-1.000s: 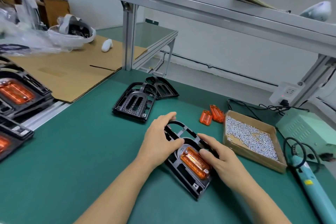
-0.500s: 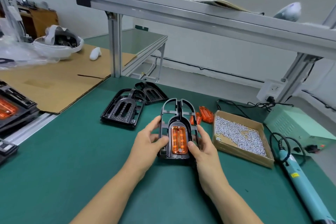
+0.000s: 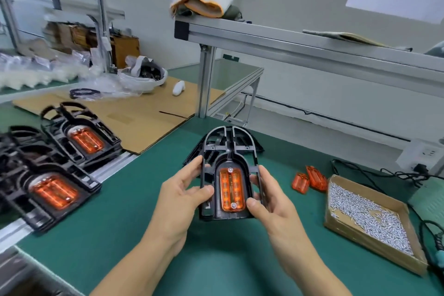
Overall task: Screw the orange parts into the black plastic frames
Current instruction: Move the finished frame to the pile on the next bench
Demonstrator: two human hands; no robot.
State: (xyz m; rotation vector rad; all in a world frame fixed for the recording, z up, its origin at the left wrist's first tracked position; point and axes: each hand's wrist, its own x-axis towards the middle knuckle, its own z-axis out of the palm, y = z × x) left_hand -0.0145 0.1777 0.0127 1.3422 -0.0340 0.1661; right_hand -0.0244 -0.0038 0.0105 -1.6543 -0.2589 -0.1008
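Both hands' fingers (image 3: 192,193) grip a black frame (image 3: 229,151), orange part (image 3: 231,190) screwed in, finished stacks (image 3: 55,190) left, two loose parts (image 3: 308,180) waiting.

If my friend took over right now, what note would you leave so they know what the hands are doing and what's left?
Left hand: grips the left edge of the black frame, held up off the green mat.
Right hand: grips its right edge, thumb beside the orange part.
Done: this orange part sits in the frame with a screw showing at top and bottom. Finished frames are stacked at left.
Left: two loose orange parts lie on the mat by the box of screws; more black frames lie behind the held one. The screwdriver is mostly out of view at the right edge.
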